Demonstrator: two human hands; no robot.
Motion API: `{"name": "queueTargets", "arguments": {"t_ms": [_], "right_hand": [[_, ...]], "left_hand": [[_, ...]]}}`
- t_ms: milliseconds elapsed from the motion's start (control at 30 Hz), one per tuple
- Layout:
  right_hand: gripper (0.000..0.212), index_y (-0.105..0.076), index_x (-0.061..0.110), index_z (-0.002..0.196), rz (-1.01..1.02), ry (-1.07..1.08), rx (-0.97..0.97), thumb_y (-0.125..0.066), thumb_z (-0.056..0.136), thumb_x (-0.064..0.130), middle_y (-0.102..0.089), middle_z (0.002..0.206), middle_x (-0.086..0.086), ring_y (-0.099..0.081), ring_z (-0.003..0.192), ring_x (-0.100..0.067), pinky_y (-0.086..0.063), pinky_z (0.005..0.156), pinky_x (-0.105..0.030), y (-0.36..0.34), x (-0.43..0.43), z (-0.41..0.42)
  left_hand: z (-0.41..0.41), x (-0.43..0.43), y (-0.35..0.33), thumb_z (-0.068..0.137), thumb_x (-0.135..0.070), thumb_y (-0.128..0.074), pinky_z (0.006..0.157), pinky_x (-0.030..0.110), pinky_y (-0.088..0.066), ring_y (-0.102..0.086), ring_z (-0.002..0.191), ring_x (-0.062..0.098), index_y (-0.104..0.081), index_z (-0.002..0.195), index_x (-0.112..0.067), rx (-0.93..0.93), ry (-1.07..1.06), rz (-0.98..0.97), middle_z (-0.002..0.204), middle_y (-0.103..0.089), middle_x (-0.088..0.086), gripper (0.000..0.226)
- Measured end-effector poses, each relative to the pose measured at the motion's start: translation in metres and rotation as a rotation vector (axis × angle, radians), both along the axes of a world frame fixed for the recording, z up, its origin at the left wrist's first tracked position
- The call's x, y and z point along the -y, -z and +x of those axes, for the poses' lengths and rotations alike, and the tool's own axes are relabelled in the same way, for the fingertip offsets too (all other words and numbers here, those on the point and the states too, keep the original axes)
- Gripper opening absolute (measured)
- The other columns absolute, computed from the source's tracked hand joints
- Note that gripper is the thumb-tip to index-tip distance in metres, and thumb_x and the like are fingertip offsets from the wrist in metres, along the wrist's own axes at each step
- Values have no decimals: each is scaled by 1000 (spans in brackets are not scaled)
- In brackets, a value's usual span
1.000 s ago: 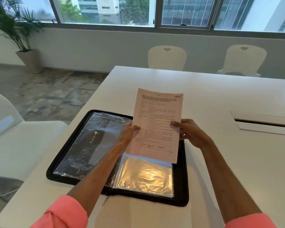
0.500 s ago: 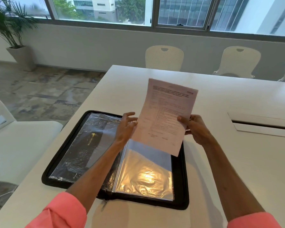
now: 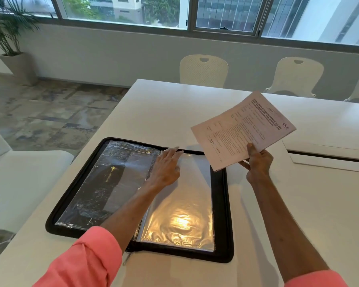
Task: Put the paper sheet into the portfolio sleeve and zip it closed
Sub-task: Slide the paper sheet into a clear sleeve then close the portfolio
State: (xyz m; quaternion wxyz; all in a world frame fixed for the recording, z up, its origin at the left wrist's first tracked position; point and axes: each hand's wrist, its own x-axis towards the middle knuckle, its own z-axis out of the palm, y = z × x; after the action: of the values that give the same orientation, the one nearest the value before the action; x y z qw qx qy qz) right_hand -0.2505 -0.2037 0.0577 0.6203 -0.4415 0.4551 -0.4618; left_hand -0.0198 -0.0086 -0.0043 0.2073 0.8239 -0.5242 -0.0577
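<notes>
A black zip portfolio (image 3: 226, 212) lies open on the white table (image 3: 309, 214). Its right half shows clear plastic sleeves (image 3: 187, 204), and its left half is covered in crinkled plastic. My left hand (image 3: 167, 165) rests flat on the top of the sleeves near the spine, fingers spread. My right hand (image 3: 257, 162) pinches the lower edge of a printed paper sheet (image 3: 243, 129), held tilted in the air above and to the right of the portfolio. The zip pull (image 3: 126, 258) hangs at the portfolio's near edge.
A cable hatch (image 3: 330, 156) is set into the table at the right. White chairs (image 3: 203, 69) stand along the far side, and another white seat (image 3: 19, 183) stands on the left. A potted plant (image 3: 10, 48) occupies the far left corner.
My left hand let go of the sheet and came down onto the sleeves. My right hand swung the sheet to the right and turned it sideways.
</notes>
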Motion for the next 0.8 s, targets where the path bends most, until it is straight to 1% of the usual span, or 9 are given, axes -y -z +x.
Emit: {"name": "queueTargets", "arguments": {"t_ms": [67, 133, 233, 333, 400, 500, 567, 700, 800], "right_hand": [[17, -68, 19, 123, 7, -3, 1, -68, 106, 15, -78, 113, -11, -78, 98, -25, -70, 71, -47, 0, 0, 1], [20, -67, 19, 125, 5, -2, 4, -68, 106, 15, -77, 113, -10, -78, 99, -24, -70, 68, -44, 0, 0, 1], [19, -67, 20, 125, -3, -2, 13, -68, 106, 15, -77, 112, -10, -78, 99, -24, -68, 62, -37, 1, 2, 2], [18, -68, 19, 123, 17, 3, 26, -68, 106, 15, -78, 113, -10, -78, 103, -26, -68, 62, -37, 3, 4, 6], [16, -69, 20, 121, 32, 7, 33, -69, 106, 15, -78, 113, -10, -77, 105, -28, -68, 64, -38, 5, 5, 9], [12, -70, 25, 112, 40, 9, 47, -68, 106, 15, -78, 111, -10, -77, 104, -28, -67, 61, -36, 4, 4, 15], [14, -70, 28, 107, 37, 9, 62, -68, 106, 14, -77, 112, -10, -76, 104, -27, -67, 60, -34, 1, 4, 19], [14, -70, 29, 109, 25, 7, 86, -68, 106, 15, -78, 112, -9, -77, 105, -27, -70, 70, -42, -3, 5, 25], [14, -70, 26, 115, 14, 7, 98, -68, 106, 15, -78, 111, -9, -78, 106, -28, -70, 76, -48, -8, 7, 31]], "left_hand": [[-1, 1, 8, 104, -20, -55, 135, 47, -15, -17, 166, 26, -40, 166, -23, 55, 17, 22, 180, -22, 2, 63], [0, 1, 16, 108, -25, -51, 135, 49, -15, -16, 167, 27, -44, 164, -23, 104, 35, 46, 181, -19, 3, 57], [-1, 0, 21, 111, -29, -48, 132, 50, -25, -29, 162, 30, -51, 158, -21, 145, 47, 25, 176, -33, 7, 48], [-1, 0, 19, 111, -28, -49, 123, 47, -38, -47, 149, 30, -61, 143, -18, 159, 43, -47, 161, -52, 7, 36], [-1, 0, 16, 110, -27, -51, 117, 44, -44, -54, 139, 26, -65, 133, -19, 154, 44, -95, 148, -61, 3, 28], [0, -1, 12, 106, -25, -55, 109, 43, -49, -59, 125, 23, -62, 122, -20, 126, 50, -115, 128, -66, 0, 18], [1, -2, 9, 105, -25, -56, 108, 44, -50, -61, 120, 23, -60, 117, -20, 107, 60, -105, 121, -67, 1, 14], [3, 0, 2, 104, -30, -59, 103, 42, -49, -61, 110, 21, -58, 112, -20, 95, 74, -106, 113, -66, -1, 13], [4, 4, 1, 102, -35, -64, 103, 42, -47, -61, 108, 20, -56, 119, -21, 60, 88, -128, 115, -66, -1, 24]]}}
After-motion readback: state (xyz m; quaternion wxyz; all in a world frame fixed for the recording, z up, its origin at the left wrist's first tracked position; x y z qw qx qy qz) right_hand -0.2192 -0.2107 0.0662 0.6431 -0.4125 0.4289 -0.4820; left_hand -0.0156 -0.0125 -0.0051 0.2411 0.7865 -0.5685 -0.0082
